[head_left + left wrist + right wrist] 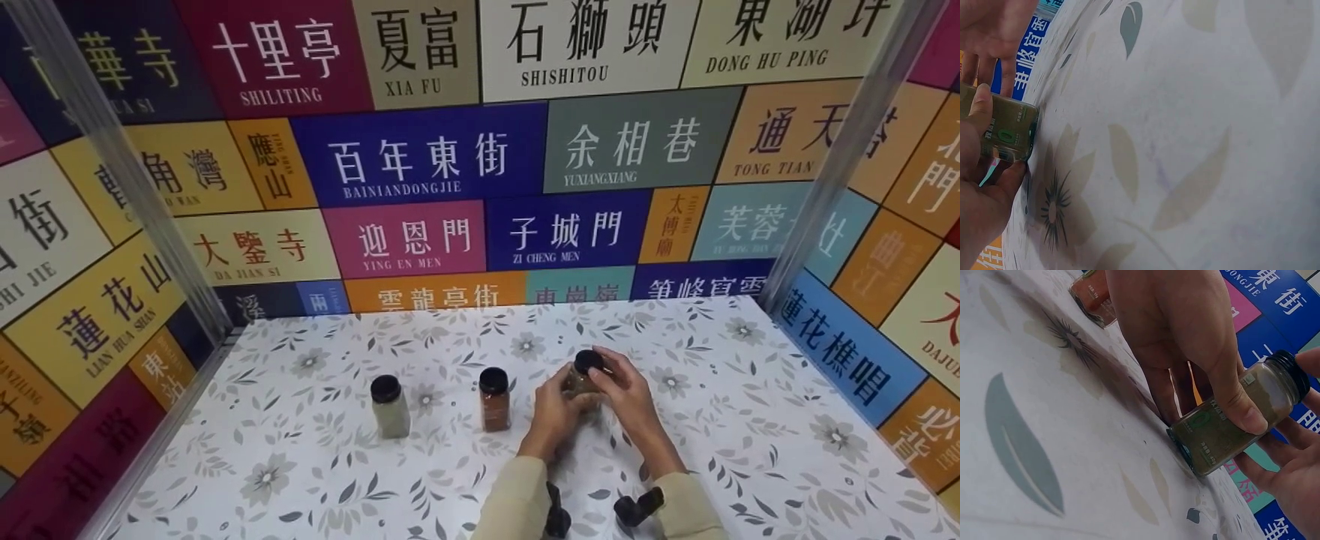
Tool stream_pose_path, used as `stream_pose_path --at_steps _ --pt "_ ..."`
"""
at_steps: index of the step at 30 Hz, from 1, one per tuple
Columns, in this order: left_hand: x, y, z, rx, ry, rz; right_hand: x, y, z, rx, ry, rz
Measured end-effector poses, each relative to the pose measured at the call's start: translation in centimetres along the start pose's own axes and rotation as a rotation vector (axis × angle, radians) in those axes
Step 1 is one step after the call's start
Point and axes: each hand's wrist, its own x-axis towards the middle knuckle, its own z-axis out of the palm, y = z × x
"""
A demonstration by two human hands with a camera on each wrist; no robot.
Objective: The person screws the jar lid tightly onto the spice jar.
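Observation:
A square glass spice jar of brownish-green powder [1210,439] with a black lid [587,362] stands at the right of the table's middle. My left hand [556,409] grips its body, the thumb lying across the printed label in the right wrist view. At the top, the thumb and fingers of my right hand [628,388] pinch the lid from the other side. The jar's base meets the tablecloth, slanted in the wrist views because of the cameras. Part of the jar body [1013,124] is covered by fingers.
To the left stand a jar of orange-red powder [495,405] and a jar of pale green powder [391,412], both black-lidded. A floral cloth [315,472] covers the table. Walls of coloured sign panels [420,154] enclose its back and sides, with clear posts [814,172] at the corners.

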Motion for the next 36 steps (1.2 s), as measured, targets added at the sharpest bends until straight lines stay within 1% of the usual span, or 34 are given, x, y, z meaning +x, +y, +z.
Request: stream_pose_path --at_steps 5,9,12,14,17,20,24,27,31,36 --pt "0.02 0.01 -0.01 -0.018 -0.010 -0.017 0.04 0.14 0.09 0.005 0.027 -0.006" --pt "0.06 0.08 -0.10 -0.054 -0.026 -0.058 0.20 0.34 0.19 0.041 0.035 -0.005" --pt "0.10 0.17 -0.08 -0.077 -0.038 -0.100 0.32 0.43 0.28 0.020 0.064 -0.020" --pt "0.11 0.22 -0.04 -0.088 -0.044 -0.113 0.36 0.48 0.31 -0.001 0.079 -0.031" --pt "0.07 0.27 0.00 -0.103 -0.050 -0.135 0.30 0.48 0.26 -0.020 0.073 -0.039" --pt "-0.03 0.20 -0.02 -0.091 -0.044 -0.120 0.16 0.35 0.14 0.000 0.048 -0.015" --pt "-0.11 0.12 -0.11 -0.059 -0.027 -0.057 0.04 0.10 -0.03 0.024 0.010 0.028" --pt "-0.12 0.13 -0.18 -0.052 -0.015 -0.019 0.08 -0.03 -0.09 0.008 -0.008 0.031" --pt "-0.13 0.14 -0.21 -0.040 -0.008 -0.001 0.18 -0.08 -0.05 0.000 -0.003 0.028" --pt "-0.12 0.06 -0.16 -0.045 -0.017 -0.027 0.16 0.08 0.09 0.000 0.022 0.025"
